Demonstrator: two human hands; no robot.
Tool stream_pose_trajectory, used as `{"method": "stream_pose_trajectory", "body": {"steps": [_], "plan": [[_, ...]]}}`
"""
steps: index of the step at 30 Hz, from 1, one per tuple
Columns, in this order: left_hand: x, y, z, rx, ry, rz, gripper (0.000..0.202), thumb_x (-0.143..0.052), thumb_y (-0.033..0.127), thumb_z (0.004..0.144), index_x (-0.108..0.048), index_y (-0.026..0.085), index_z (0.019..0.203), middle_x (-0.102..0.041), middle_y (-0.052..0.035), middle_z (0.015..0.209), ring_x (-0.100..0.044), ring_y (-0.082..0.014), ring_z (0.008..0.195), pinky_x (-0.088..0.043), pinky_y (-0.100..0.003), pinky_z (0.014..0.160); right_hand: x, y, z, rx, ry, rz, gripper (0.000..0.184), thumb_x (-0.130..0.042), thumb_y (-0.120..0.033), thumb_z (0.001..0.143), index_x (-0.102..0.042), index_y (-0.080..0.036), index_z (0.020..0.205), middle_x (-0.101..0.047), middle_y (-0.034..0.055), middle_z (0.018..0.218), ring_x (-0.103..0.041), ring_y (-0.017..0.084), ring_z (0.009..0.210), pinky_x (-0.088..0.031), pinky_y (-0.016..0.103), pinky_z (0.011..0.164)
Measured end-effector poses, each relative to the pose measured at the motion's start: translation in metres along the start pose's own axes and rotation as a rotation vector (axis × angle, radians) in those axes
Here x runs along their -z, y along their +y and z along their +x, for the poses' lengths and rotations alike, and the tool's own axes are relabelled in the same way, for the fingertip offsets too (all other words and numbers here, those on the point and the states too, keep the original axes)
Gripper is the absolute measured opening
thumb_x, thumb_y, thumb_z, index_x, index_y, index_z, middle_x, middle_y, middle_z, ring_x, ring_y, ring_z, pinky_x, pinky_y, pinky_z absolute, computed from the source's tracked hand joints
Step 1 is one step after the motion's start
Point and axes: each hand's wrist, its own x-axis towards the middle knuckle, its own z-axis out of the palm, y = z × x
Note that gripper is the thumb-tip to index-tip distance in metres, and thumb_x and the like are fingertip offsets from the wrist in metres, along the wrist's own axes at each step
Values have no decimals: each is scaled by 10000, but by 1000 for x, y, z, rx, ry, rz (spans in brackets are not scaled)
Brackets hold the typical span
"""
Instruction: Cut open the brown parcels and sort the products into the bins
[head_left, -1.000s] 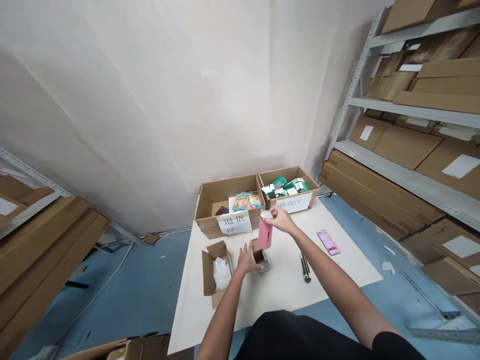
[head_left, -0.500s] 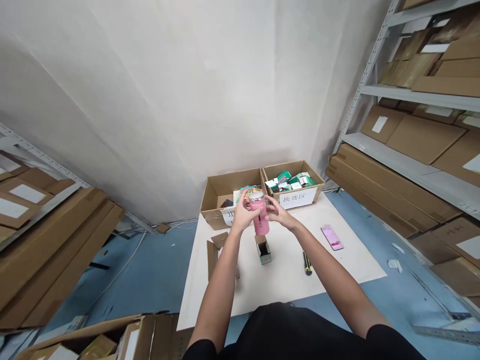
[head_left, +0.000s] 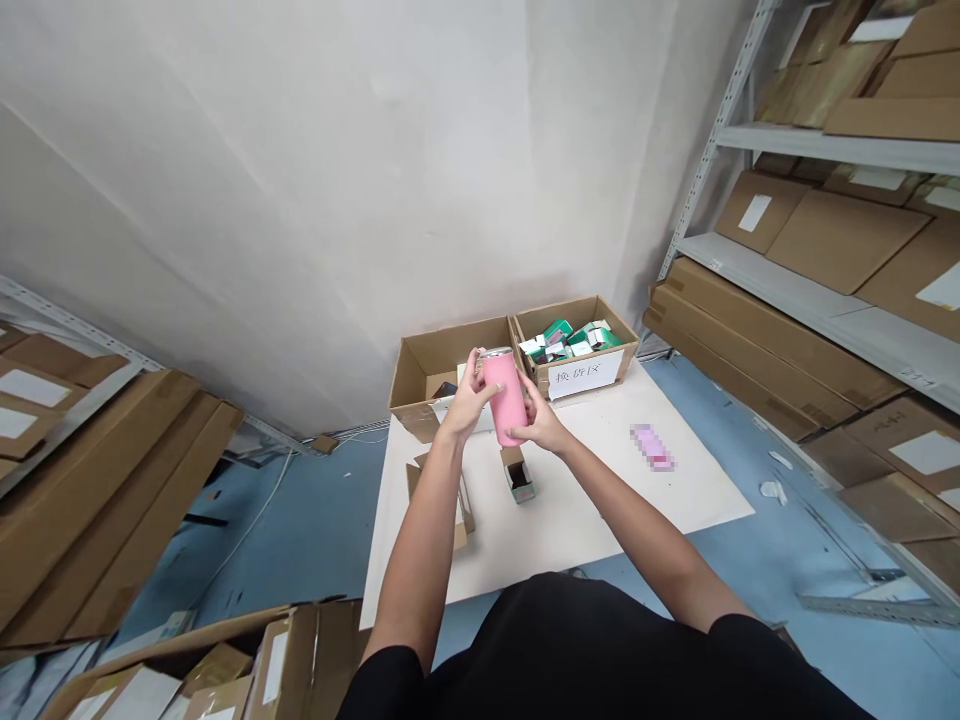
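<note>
A pink thermos cup [head_left: 505, 398] with a silver lid is held up over the white table, slightly tilted, its plain side facing me. My left hand [head_left: 465, 402] is closed around its upper left side, the thumb lying across the front. Low on the right side, my right hand [head_left: 541, 422] grips it with the thumb near the base. Just below the cup stands a small open green-and-brown box [head_left: 519, 478], dark inside. An opened brown carton [head_left: 466, 505] lies partly hidden behind my left forearm.
Two cardboard bins stand at the table's back: the left bin [head_left: 409, 385] is partly hidden by my hands, and the right bin [head_left: 630, 345] holds several small green-and-white boxes. A blurred pink phone [head_left: 652, 447] lies at right. Loaded shelves [head_left: 817, 280] flank the table [head_left: 697, 490].
The cup has turned, so its printed mark no longer shows. My right hand has closed on its lower side. The utility knife is now hidden by my right forearm. The view has shifted slightly.
</note>
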Motion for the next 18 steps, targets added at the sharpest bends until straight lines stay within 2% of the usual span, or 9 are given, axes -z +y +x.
{"method": "stream_pose_trajectory", "body": {"steps": [2, 4, 7, 10, 13, 15, 18], "plan": [[-1, 0, 0, -11, 10, 48, 1229, -876, 494, 790, -72, 330, 1705, -653, -117, 1390, -653, -247, 1235, -534, -418, 1073, -3, -2, -2, 22, 80, -56, 1430, -969, -545, 627, -44, -347, 1700, -615, 137, 1454, -665, 330, 1248, -585, 504, 1014], [-2, -1, 0, 4, 61, 75, 1300, -918, 457, 741, -64, 300, 1709, -686, -113, 1310, -686, -239, 1142, -555, -426, 1034, -5, -2, -2, 21, 131, -87, 1462, -982, -543, 613, -33, -330, 1705, -595, 150, 1480, -647, 332, 1273, -576, 495, 1035], [-3, -4, 1, 10, 124, 41, 1264, -913, 456, 741, -124, 244, 1706, -729, -96, 1185, -712, -227, 1046, -565, -426, 1010, -4, -1, -2, -18, 78, -26, 1400, -937, -561, 675, -13, -342, 1704, -630, 129, 1439, -665, 314, 1244, -562, 498, 1052], [-4, -5, 1, 1, 71, -14, 1177, -860, 505, 802, -142, 259, 1702, -708, -120, 1285, -700, -244, 1135, -550, -428, 1042, -2, 0, -2, -32, 30, 19, 1383, -931, -541, 678, -18, -354, 1700, -663, 110, 1386, -692, 310, 1188, -584, 501, 1007], [-6, -5, 2, 10, 56, 21, 1212, -891, 507, 771, -143, 293, 1699, -646, -136, 1420, -663, -263, 1235, -525, -441, 1087, -3, 0, -4, -9, 143, -62, 1462, -988, -488, 603, -39, -334, 1704, -656, 126, 1373, -688, 320, 1177, -593, 498, 986], [-8, -4, 4, 24, 82, 49, 1278, -932, 484, 723, -136, 277, 1701, -666, -138, 1389, -668, -273, 1225, -524, -455, 1090, -4, 1, -6, -1, 219, -117, 1493, -1004, -473, 587, -29, -332, 1709, -647, 131, 1380, -678, 321, 1190, -583, 500, 1007], [-9, -3, 6, 51, 73, 11, 1264, -903, 499, 757, -108, 241, 1705, -729, -124, 1258, -700, -271, 1156, -543, -467, 1064, -1, 4, -8, -19, 178, -88, 1452, -960, -501, 663, 36, -348, 1707, -659, 113, 1374, -689, 306, 1170, -583, 497, 1012]]}}
